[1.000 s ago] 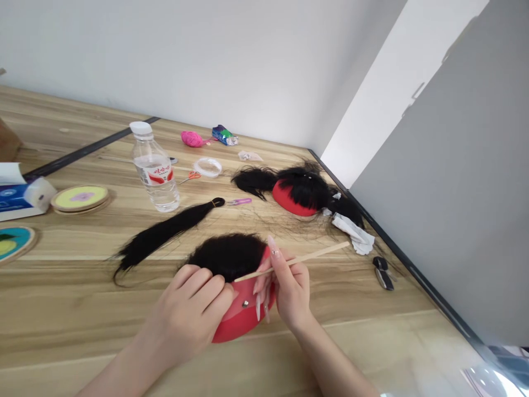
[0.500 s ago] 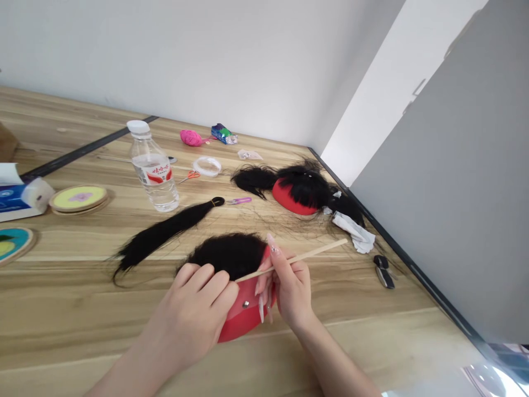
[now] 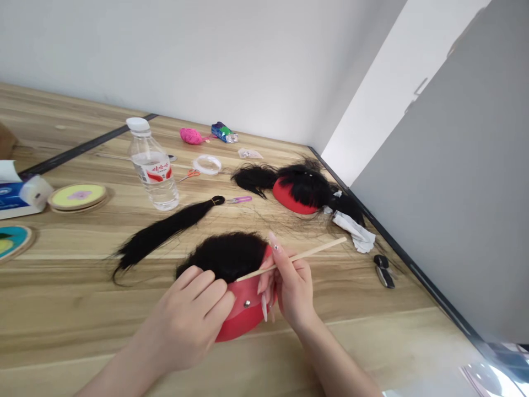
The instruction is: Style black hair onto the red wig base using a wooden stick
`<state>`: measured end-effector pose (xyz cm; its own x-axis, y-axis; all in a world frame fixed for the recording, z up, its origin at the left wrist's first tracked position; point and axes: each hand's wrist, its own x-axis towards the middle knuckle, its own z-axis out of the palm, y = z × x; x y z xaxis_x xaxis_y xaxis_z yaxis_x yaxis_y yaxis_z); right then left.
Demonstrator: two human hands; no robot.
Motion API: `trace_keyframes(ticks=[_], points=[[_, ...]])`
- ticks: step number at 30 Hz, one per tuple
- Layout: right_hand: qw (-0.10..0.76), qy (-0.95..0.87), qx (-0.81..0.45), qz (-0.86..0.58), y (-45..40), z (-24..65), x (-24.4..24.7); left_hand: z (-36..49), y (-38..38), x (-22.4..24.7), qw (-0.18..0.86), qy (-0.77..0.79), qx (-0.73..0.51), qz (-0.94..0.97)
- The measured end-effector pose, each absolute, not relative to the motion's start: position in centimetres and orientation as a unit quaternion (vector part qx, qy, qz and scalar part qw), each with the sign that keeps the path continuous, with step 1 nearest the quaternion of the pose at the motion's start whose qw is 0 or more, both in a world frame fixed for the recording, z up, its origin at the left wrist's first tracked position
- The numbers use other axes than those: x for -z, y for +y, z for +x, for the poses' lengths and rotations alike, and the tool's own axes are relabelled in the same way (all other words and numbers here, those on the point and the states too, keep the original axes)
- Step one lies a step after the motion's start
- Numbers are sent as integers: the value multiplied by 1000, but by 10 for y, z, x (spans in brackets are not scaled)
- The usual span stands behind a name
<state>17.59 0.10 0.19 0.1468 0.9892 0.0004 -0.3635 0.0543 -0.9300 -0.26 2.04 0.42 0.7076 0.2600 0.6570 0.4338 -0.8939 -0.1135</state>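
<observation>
A red dome partly covered with short black hair lies in front of me on the wooden table. My left hand is closed at the dome's left edge, its fingertips hidden, so what it grips cannot be made out. A thin pale wooden stick is held between thumb and fingers of my right hand. The stick's left tip rests by the lower hair edge, close to my left fingers. A small round silver pin sits on the red surface below the tip.
Behind lie a black hair bundle, purple snips, a water bottle, orange scissors and a white tape ring. A second red dome with hair and crumpled white tissue lie at the right.
My left hand has shifted slightly left and down, baring the stick's left tip. My right hand still holds the stick, nearly in the same place.
</observation>
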Motion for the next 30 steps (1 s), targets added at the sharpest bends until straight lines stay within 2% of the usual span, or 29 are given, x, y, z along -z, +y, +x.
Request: trace_keyframes(ticks=[14,23,30], points=[[637,-363,-541,-411,0,176,-2,-8,26,4,147,-116,404,-896],[643,-401,-491,-430,-4,172,-3,-3,23,5,130,-180,374,-900],[642,-396,-507,-416,-3,172,-3,4,19,-6,127,-231,320,-910]])
